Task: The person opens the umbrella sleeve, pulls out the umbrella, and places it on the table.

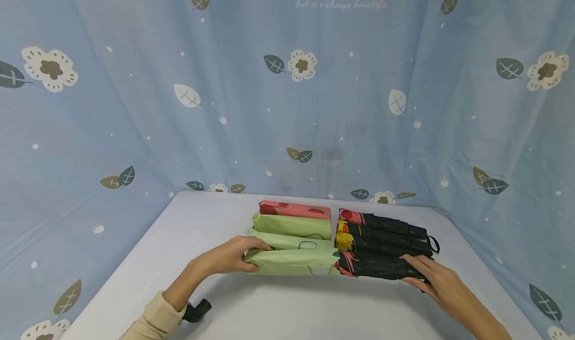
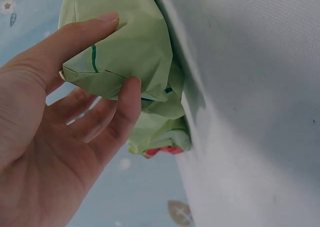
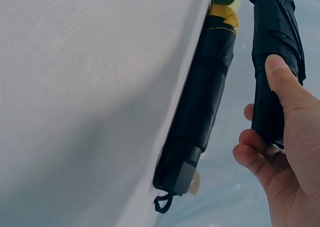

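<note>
A light green fabric sleeve (image 1: 292,262) lies at the front of the group, its right end meeting a folded black umbrella (image 1: 382,266) with pink-red markings. My left hand (image 1: 231,257) holds the sleeve's left end, thumb on the near side and fingers behind. In the left wrist view its flat, seamed end (image 2: 120,52) lies between thumb and fingers. My right hand (image 1: 440,280) grips the umbrella's right end; the right wrist view shows the thumb along its black shaft (image 3: 267,102). Another folded umbrella (image 3: 192,117), with a yellow end and a wrist loop, lies beside it.
Behind lie more green sleeves (image 1: 292,226), a red one with a watermelon print (image 1: 294,209) and more black umbrellas (image 1: 391,224). The white table (image 1: 287,310) meets a blue patterned curtain (image 1: 251,130). A small black object (image 1: 197,311) shows beside my left cuff.
</note>
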The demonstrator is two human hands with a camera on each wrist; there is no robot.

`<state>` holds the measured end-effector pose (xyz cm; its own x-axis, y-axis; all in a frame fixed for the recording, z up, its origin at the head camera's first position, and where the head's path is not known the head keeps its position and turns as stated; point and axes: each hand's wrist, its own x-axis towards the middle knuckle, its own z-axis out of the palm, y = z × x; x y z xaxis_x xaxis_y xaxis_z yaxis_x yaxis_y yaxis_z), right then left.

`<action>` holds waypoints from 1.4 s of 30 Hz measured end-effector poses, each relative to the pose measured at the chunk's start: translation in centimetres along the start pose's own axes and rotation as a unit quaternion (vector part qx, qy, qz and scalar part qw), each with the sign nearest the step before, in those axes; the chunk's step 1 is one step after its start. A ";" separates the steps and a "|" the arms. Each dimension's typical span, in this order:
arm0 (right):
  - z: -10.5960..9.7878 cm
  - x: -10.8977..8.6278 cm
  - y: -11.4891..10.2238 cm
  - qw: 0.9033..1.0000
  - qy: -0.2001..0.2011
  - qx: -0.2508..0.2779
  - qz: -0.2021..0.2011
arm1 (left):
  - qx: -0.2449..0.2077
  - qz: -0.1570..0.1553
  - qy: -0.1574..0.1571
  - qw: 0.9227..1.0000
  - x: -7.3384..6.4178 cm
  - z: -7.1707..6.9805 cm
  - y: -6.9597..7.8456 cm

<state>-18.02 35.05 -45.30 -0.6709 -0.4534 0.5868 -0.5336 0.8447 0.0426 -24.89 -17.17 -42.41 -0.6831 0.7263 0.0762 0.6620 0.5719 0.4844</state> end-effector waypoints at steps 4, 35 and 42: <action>-0.2 -0.3 0.3 1.000 -0.011 -0.012 0.017 | -0.003 -0.003 0.003 1.000 0.0 0.0 0.0; -0.4 -2.6 2.5 0.995 -0.059 0.024 0.075 | 0.018 -0.012 0.023 1.000 -0.5 0.2 -1.2; -0.2 -3.1 3.1 0.991 -0.088 0.027 0.094 | 0.014 -0.020 0.016 1.000 -0.5 0.3 -1.4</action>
<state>-17.46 39.10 -46.88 -0.8383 -0.3358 0.4296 -0.4137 0.9049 -0.0999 -25.40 -18.21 -43.44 -0.7182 0.6904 0.0863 0.6426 0.6107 0.4627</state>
